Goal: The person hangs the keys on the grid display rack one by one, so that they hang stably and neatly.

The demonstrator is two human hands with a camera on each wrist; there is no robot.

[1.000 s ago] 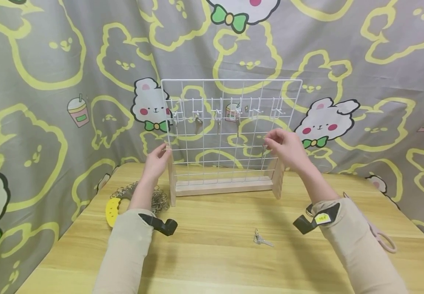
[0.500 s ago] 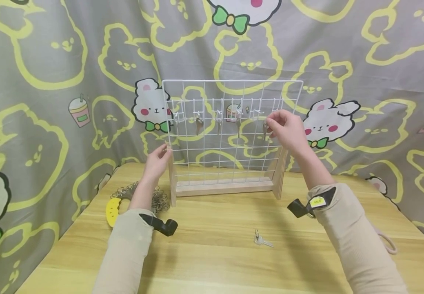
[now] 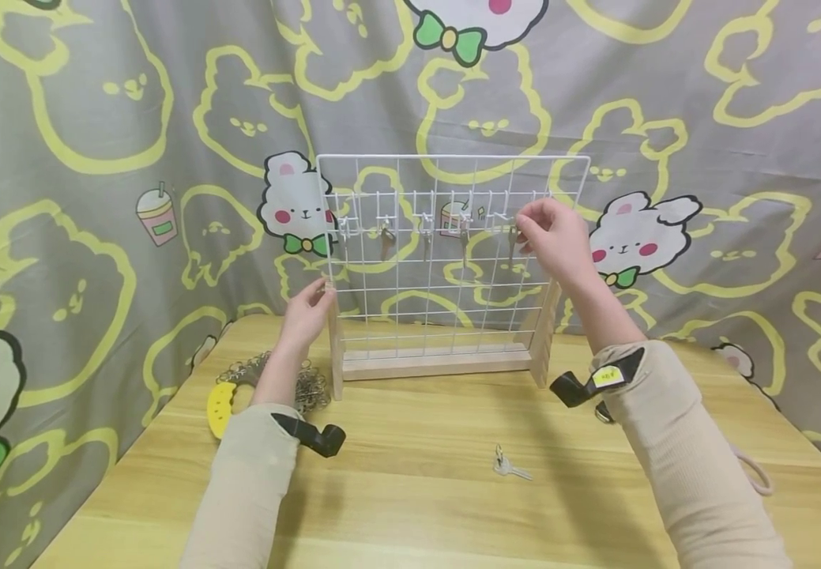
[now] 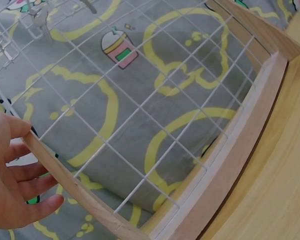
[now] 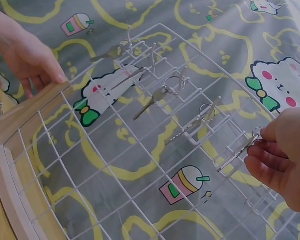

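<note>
A white wire grid rack [image 3: 453,156] with a wooden base [image 3: 433,366] stands on the table. My left hand [image 3: 308,316] pinches the top of its left wooden post [image 4: 75,187], the other fingers loose behind it. My right hand [image 3: 559,241] holds a key [image 5: 238,153] by its small ring between thumb and fingers, at the hooks toward the rack's right side. Whether the ring is over a hook cannot be told. Several keys hang from hooks further left, among them one dark key [image 3: 386,242] and one silver key [image 5: 151,104].
Another key with a ring [image 3: 511,469] lies on the table before the rack. A heap of metal rings [image 3: 315,387] and a yellow curved object [image 3: 220,409] lie by my left forearm. A pink loop handle [image 3: 757,476] shows beside my right sleeve. A patterned curtain [image 3: 239,237] hangs behind.
My right hand has risen with the key from the rack's lower right up to the row of hooks, then moved only slightly. The left hand has stayed on the post.
</note>
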